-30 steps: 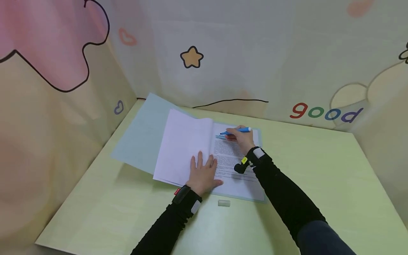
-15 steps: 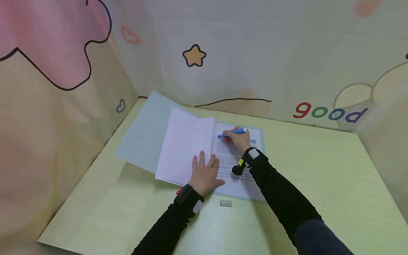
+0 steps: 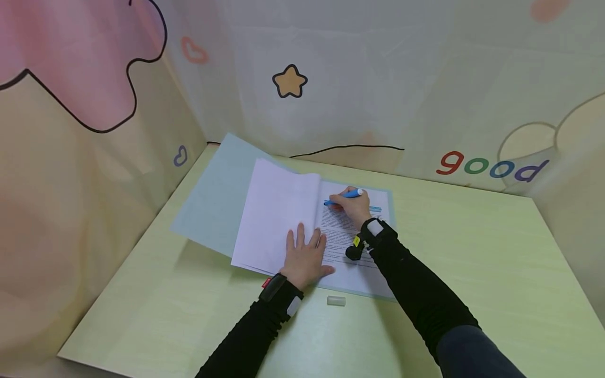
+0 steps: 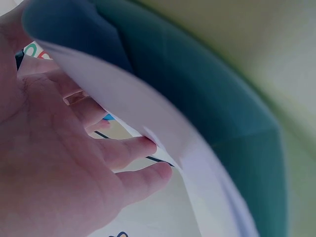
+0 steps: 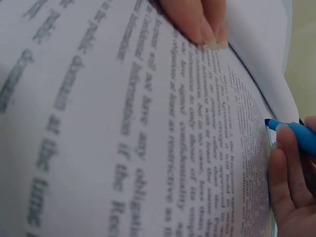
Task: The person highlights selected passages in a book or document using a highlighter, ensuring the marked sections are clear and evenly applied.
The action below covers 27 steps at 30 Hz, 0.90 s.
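Note:
An open document folder with a pale blue cover (image 3: pixel 203 194) lies on the table, its white pages turned to the left (image 3: pixel 279 205). On the right is a printed page (image 3: pixel 337 244) with blue highlighted lines (image 3: pixel 375 209) near its top. My left hand (image 3: pixel 304 260) rests with spread fingers across the fold, pressing the pages. My right hand (image 3: pixel 355 210) pinches a blue highlighter (image 3: pixel 352 194), its tip at the left start of the upper text. In the right wrist view the highlighter (image 5: pixel 302 136) meets the page at its dark tip.
A small pale grey cylinder (image 3: pixel 336 301) lies on the table just below the folder. The light green table (image 3: pixel 472 252) extends to both sides. A printed cloth backdrop (image 3: pixel 354 94) stands along the back and sides.
My right hand has shifted left and slightly down the page with the highlighter, uncovering blue marks on the right. My left hand stays in place; the head view has shifted slightly.

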Available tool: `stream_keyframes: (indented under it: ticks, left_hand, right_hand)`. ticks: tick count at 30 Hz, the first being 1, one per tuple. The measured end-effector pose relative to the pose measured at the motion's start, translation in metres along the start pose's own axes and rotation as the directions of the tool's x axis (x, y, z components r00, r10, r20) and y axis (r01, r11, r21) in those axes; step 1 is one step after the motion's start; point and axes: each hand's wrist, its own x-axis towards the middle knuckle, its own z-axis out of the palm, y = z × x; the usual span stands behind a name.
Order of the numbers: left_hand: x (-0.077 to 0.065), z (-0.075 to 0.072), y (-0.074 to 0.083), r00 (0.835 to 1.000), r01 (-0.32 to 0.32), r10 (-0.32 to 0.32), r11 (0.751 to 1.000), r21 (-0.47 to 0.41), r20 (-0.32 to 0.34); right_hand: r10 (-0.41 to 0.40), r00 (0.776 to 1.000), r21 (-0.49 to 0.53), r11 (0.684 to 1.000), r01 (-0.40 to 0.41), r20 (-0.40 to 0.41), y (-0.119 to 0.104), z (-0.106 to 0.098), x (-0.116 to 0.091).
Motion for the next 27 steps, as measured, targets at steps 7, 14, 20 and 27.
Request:
stream_keyframes:
  ticks: [7,14,20,27]
  left_hand:
    - [0.0004,0.0,-0.0003,1.0,0.003,-0.003,1.0,0.001,0.001]
    - [-0.0005,0.0005,-0.0002,1.0,0.0,0.0,1.0,-0.004,-0.006]
    - [-0.0006,0.0,0.0005,1.0,0.001,-0.001,1.0,0.002,-0.003]
    - [0.0008,0.0009,0.0003,1.0,0.004,-0.004,1.0,-0.004,-0.004]
  right_hand:
    - [-0.029,0.999,-0.094,0.995,0.031,0.023,-0.0051,0.0005,-0.001]
    - [-0.046,0.999,-0.126,0.991,0.048,0.019,-0.0027,0.0017,-0.0004]
    - [-0.039,0.999,-0.143,0.989,0.039,0.008,-0.0034,0.002,-0.0016]
    - [-0.061,0.998,-0.163,0.985,0.061,0.009,-0.0036,0.0006,-0.0008]
